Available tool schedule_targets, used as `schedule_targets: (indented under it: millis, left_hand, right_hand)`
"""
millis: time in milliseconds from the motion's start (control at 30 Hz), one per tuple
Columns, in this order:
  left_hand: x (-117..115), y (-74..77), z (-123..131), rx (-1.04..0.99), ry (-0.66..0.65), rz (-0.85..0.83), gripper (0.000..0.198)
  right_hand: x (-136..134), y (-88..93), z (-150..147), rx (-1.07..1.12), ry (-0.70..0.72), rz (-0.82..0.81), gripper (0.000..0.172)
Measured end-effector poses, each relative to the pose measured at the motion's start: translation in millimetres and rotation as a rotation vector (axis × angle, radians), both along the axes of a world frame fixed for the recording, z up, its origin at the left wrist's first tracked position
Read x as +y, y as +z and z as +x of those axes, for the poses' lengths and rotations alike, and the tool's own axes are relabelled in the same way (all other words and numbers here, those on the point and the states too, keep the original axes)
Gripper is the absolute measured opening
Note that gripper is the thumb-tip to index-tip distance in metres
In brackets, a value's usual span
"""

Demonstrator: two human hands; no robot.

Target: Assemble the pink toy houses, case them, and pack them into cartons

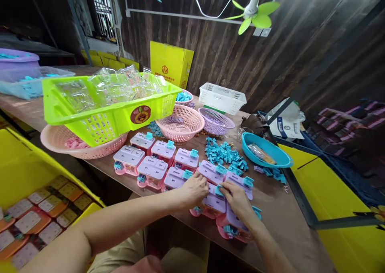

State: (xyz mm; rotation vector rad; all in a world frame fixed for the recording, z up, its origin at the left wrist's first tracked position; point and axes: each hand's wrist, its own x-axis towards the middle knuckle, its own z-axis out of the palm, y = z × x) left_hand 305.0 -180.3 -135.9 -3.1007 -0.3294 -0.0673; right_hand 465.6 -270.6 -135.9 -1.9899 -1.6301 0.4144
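Observation:
Two rows of small pink boxes with lilac lids stand along the table's front edge, most bearing a turquoise clip at the lid's end. My right hand (237,199) pinches the turquoise clip (217,190) on a front-row box (214,203). Just left of it, my left hand (195,191) is closed, its fingertips bent down against the same box's left side. What those left fingers hold, if anything, is hidden. Behind the boxes lies a loose heap of turquoise clips (225,154).
A lime-green basket (156,112) of clear plastic packs rests over a pink basket (102,150) at left. Further baskets (180,130) stand behind the boxes. A blue basin (267,154) sits at right. Finished-looking boxes fill a yellow carton (18,160) below left.

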Motion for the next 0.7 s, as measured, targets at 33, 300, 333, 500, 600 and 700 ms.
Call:
schedule_targets:
  millis: [33,300,333,500,600,700]
  left_hand:
    - [0,-0.5,4,0.0,0.003,-0.005,0.057]
    - [-1,-7.1,7,-0.042,0.058,-0.067,0.054]
    - [-3,-8.6,7,-0.041,0.074,-0.075,0.054]
    - [-5,2.4,5,-0.057,0.159,-0.196,0.068]
    - [18,24.5,11,-0.086,0.19,-0.25,0.054]
    - [58,42.6,33,-0.054,0.154,-0.215,0.025]
  right_hand:
    - [-1,-1.0,2,0.009,-0.004,0.001,0.03]
    - [-11,-27.4,-1,-0.247,-0.21,0.122,0.032]
    - [-12,-31.1,-5,-0.295,-0.224,0.14,0.032]
    - [-13,-34.3,-6,-0.358,-0.191,0.247,0.032]
    - [-2,-10.0,30,-0.231,-0.216,0.256,0.03]
    - [21,20.0,93,-0.168,-0.285,0.12,0.028]
